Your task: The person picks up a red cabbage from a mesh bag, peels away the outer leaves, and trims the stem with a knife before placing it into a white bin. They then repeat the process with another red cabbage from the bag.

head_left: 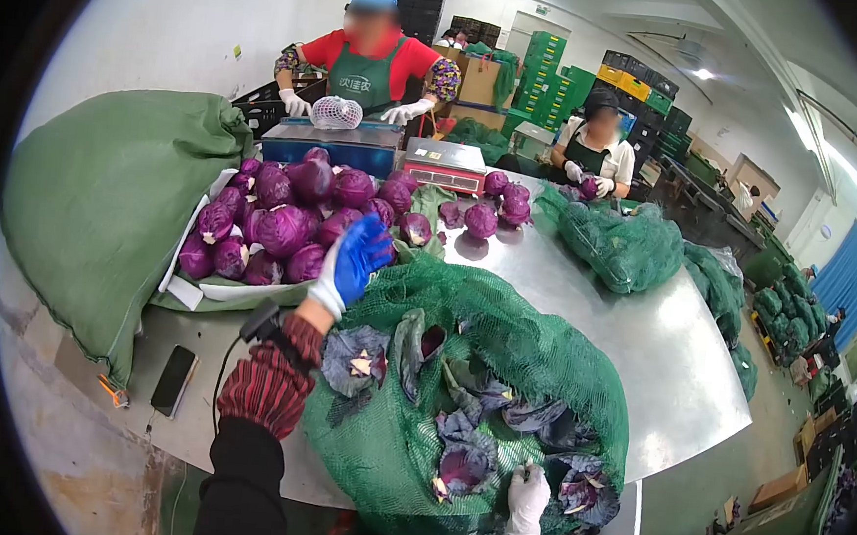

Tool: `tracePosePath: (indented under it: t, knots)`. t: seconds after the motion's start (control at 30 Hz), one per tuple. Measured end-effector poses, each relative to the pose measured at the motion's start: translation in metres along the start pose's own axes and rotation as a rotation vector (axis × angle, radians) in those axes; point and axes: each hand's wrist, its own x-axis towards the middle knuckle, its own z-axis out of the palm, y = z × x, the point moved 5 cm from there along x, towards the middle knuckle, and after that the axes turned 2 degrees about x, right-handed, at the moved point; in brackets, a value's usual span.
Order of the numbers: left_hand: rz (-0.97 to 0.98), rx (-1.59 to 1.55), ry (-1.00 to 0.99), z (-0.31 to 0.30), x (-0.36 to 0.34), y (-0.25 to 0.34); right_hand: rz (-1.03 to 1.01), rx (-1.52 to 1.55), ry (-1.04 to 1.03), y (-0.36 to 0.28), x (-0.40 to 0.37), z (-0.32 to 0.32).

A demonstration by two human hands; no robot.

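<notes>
My left hand (pixel 352 263), in a blue-palmed white glove, is raised with its fingers stretched out and holds nothing. It is beside a heap of trimmed red cabbages (pixel 281 230). My right hand (pixel 529 499), in a white glove, is low at the near side of a green net bag (pixel 550 363). Its fingers are curled in against the bag; what they grip is hidden. Dark outer cabbage leaves (pixel 466 463) lie on and in the net around it. A leafy piece with a pale cut stem (pixel 356 359) rests below my left hand.
A red scale (pixel 445 164) and a blue box (pixel 330 146) stand behind the heap. A large green sack (pixel 108 209) is at left, a phone (pixel 174 381) near it. Two people work across the metal table (pixel 683 362). Another filled net bag (pixel 621 242) lies at right.
</notes>
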Motion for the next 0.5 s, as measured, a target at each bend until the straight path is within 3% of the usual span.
tracePosePath:
  t: [0.07, 0.1, 0.13, 0.17, 0.27, 0.33, 0.4, 0.47, 0.5]
  knots:
    - [-0.111, 0.067, -0.108, 0.042, -0.047, -0.014, -0.005, 0.006, 0.004, 0.001, 0.000, -0.001]
    - [-0.133, 0.235, -0.093, 0.062, -0.073, -0.019, -0.007, 0.008, 0.005, 0.003, 0.001, -0.001]
    - [-0.021, 0.646, -0.279, 0.076, -0.091, -0.023, -0.008, 0.009, 0.006, 0.005, 0.001, -0.001]
    - [-0.150, 0.605, -0.296, 0.084, -0.111, -0.041, -0.049, 0.058, 0.072, 0.004, 0.000, -0.005]
    - [0.011, 1.159, -0.560, 0.119, -0.166, -0.072, 0.065, 0.191, 0.016, 0.034, -0.001, 0.006]
    - [0.126, 1.343, -0.733, 0.141, -0.194, -0.090, -0.119, 0.080, 0.123, 0.025, -0.005, -0.005]
    - [0.177, 1.405, -0.840, 0.160, -0.214, -0.110, -0.162, 0.144, 0.163, 0.036, -0.006, 0.004]
    - [0.282, 1.477, -0.950, 0.177, -0.228, -0.131, -0.080, 0.137, 0.066, 0.029, -0.002, -0.008]
    - [0.297, 1.516, -0.970, 0.182, -0.232, -0.142, 0.067, 0.322, -0.012, 0.027, 0.001, -0.014]
